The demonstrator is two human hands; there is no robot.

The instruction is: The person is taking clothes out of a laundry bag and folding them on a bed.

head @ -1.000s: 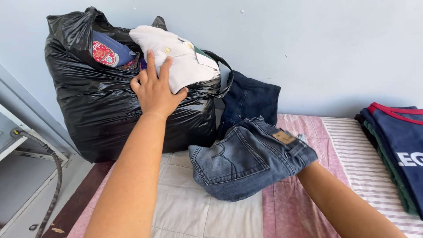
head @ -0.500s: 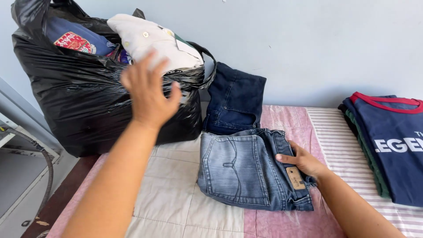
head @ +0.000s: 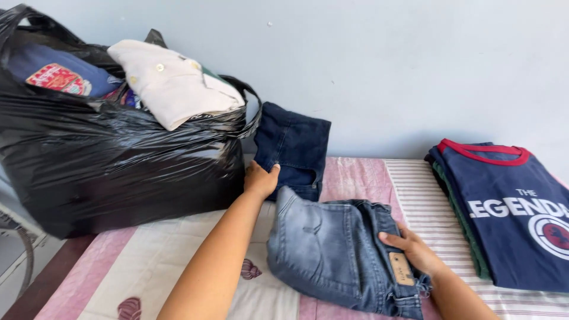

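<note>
My left hand (head: 259, 178) grips the lower left edge of a dark blue folded garment (head: 294, 145) that leans against the wall beside the black bag. My right hand (head: 411, 250) rests flat on a folded pair of light blue jeans (head: 332, 246) lying on the bed, fingers near its brown waist patch. A big black plastic bag (head: 112, 160) stuffed with clothes stands at the left, with a cream shirt (head: 175, 83) and a navy shirt with a red crest (head: 56, 74) on top.
A stack of folded shirts (head: 510, 213), navy with red collar on top, lies at the right on the striped pink sheet (head: 367, 178). A pale blue wall is behind. The bed's left edge drops to the floor near a metal frame (head: 21, 255).
My left hand came off the bag's top and dropped to take the dark blue garment. My right hand laid the jeans down flat on the bed.
</note>
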